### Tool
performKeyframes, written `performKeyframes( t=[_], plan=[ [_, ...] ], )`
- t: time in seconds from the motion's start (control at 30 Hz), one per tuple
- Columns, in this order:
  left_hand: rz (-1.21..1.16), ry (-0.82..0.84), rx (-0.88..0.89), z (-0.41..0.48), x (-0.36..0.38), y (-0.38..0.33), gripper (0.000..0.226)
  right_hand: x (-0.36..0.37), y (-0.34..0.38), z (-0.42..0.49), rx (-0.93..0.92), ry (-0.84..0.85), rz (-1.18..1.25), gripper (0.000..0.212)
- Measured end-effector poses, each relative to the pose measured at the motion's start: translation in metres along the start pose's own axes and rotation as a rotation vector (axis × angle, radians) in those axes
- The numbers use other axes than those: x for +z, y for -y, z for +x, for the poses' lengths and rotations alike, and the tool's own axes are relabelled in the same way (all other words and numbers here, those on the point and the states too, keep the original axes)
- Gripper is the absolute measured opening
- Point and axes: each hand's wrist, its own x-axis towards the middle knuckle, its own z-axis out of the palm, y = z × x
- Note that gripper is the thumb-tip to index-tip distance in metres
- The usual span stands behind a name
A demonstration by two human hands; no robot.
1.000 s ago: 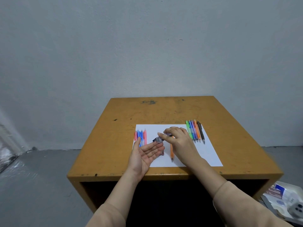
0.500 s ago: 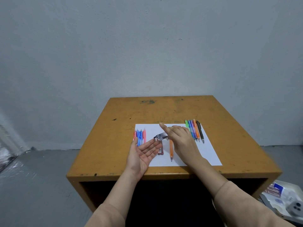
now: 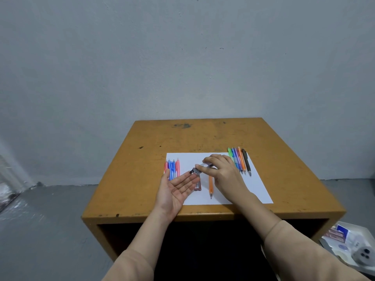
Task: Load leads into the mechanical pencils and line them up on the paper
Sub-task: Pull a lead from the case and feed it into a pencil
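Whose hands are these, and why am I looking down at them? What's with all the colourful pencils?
The camera sits on a person's head, so you see their two hands from above. On the wooden table lies a white sheet of paper. At its left edge lies one bunch of mechanical pencils, at its right edge a second bunch, and in the middle an orange pencil beside a small reddish case. The right hand pinches a little clear lead case, tipped toward the left hand, which is open, palm up.
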Motion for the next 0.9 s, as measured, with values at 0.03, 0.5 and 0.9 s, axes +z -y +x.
performKeyframes(
  t=[0.03,0.5,0.9],
  plan=[
    [0.001,0.0,0.002,0.0,0.0,0.0,0.067,-0.001,0.001,0.0,0.012,-0.011,0.006,0.059],
    [-0.02,0.018,0.003,0.0,0.0,0.001,0.062,0.004,0.004,-0.005,0.041,0.001,-0.001,0.067],
    [0.312,-0.057,0.191,-0.001,0.005,0.011,0.013,0.004,0.003,-0.013,0.117,0.009,0.069,0.058]
  ],
)
